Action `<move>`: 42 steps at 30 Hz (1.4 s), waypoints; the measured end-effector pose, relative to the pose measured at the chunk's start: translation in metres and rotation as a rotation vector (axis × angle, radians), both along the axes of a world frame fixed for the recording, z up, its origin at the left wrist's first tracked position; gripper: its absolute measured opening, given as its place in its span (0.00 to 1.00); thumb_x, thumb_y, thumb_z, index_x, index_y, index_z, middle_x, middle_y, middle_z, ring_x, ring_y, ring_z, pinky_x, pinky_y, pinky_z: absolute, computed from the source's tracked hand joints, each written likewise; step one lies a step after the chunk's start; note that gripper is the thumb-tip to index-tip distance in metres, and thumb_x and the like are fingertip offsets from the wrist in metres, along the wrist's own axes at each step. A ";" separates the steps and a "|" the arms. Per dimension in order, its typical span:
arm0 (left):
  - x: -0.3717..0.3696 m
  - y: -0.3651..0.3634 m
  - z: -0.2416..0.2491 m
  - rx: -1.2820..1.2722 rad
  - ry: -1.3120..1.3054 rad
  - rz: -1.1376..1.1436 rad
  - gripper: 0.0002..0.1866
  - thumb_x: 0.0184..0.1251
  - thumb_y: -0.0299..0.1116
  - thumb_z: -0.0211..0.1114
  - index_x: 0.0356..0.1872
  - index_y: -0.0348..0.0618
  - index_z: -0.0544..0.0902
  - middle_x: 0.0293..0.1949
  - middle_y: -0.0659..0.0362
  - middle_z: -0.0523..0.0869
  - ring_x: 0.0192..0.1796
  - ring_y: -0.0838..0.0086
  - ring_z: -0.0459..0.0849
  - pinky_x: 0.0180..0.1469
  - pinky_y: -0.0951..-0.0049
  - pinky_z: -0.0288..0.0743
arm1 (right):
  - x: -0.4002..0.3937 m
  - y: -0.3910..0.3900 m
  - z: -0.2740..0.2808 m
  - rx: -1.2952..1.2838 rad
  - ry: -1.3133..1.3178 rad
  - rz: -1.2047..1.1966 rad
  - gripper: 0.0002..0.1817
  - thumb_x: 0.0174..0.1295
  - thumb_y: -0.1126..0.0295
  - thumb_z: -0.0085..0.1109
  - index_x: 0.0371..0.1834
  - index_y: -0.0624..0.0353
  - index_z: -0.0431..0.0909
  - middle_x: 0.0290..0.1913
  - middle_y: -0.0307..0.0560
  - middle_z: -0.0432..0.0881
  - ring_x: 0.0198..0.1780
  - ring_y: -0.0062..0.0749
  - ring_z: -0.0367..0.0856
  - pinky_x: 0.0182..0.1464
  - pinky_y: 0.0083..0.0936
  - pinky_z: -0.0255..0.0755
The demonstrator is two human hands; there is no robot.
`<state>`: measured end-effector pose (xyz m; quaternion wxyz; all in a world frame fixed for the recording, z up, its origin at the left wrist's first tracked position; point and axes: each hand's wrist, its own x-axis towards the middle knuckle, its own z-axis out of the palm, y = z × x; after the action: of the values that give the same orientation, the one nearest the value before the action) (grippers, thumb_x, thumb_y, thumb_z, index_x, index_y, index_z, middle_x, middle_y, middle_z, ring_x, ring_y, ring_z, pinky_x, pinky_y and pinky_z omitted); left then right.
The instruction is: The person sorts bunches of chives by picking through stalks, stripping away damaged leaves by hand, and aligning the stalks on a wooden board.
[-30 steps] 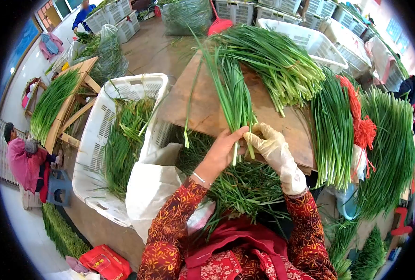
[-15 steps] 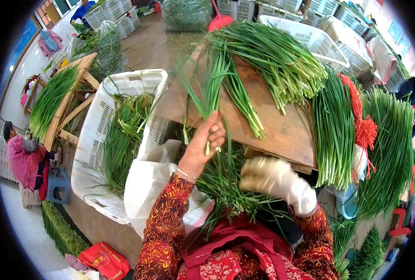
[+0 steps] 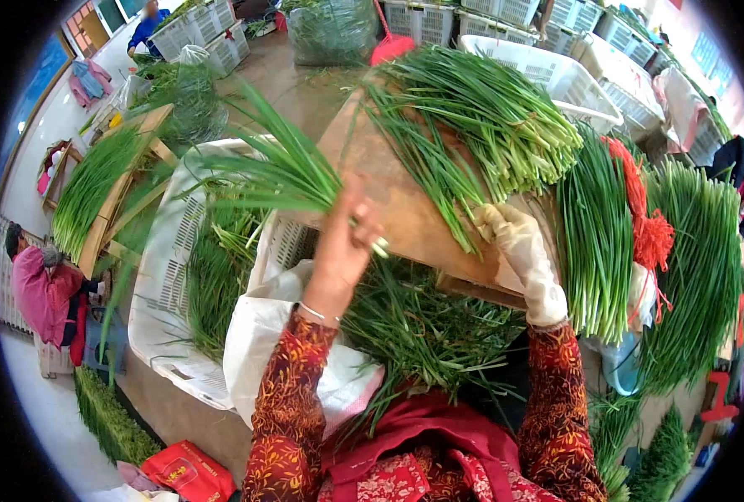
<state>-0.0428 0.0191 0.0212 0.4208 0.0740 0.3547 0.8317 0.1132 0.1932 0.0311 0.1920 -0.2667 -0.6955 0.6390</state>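
My bare left hand is closed round the stalk ends of a bunch of green chives, whose leaves fan out up and to the left over a white crate. A pale glove covers my right hand, whose fingertips meet the stalk ends of a small bunch lying on the wooden board. Behind that bunch lies a large pile of chives. Loose leaves cover my lap.
The white crate with chives stands at the left. Upright bundles and red string are at the right. Another white crate is behind the board. A person in pink sits at the far left.
My left hand has swung its bunch leftwards, away from over the board. My right hand has moved up from above my lap to the small bunch on the board.
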 end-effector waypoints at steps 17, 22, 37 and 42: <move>0.070 0.014 -0.006 -0.235 0.208 -0.083 0.10 0.63 0.34 0.58 0.41 0.41 0.75 0.24 0.67 0.72 0.21 0.84 0.69 0.19 0.83 0.64 | 0.005 -0.063 -0.007 0.339 0.028 -0.167 0.07 0.57 0.69 0.55 0.33 0.61 0.77 0.25 0.49 0.77 0.26 0.26 0.77 0.30 0.22 0.70; 0.021 -0.008 0.008 0.087 0.251 0.319 0.09 0.63 0.36 0.57 0.39 0.43 0.74 0.42 0.60 0.78 0.45 0.76 0.77 0.48 0.72 0.74 | 0.038 -0.073 -0.007 0.677 -0.157 0.292 0.15 0.56 0.56 0.56 0.33 0.58 0.76 0.31 0.50 0.80 0.33 0.38 0.80 0.34 0.29 0.73; 0.033 0.002 -0.010 -0.015 -0.081 -0.010 0.08 0.65 0.38 0.55 0.38 0.46 0.72 0.21 0.71 0.65 0.19 0.87 0.61 0.23 0.83 0.59 | -0.005 -0.010 0.025 0.339 -0.257 -0.070 0.15 0.58 0.58 0.55 0.39 0.58 0.79 0.29 0.45 0.81 0.29 0.29 0.76 0.34 0.22 0.69; 0.033 0.009 -0.010 -0.044 -0.041 -0.031 0.08 0.65 0.37 0.56 0.39 0.46 0.72 0.22 0.70 0.66 0.19 0.87 0.61 0.22 0.83 0.59 | 0.003 0.009 -0.005 -0.166 -0.019 0.141 0.13 0.59 0.62 0.57 0.39 0.61 0.75 0.25 0.35 0.76 0.21 0.13 0.66 0.23 0.11 0.58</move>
<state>-0.0096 0.0284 0.0115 0.4423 0.0535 0.3630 0.8184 0.1162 0.2022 0.0260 0.1171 -0.2382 -0.6588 0.7039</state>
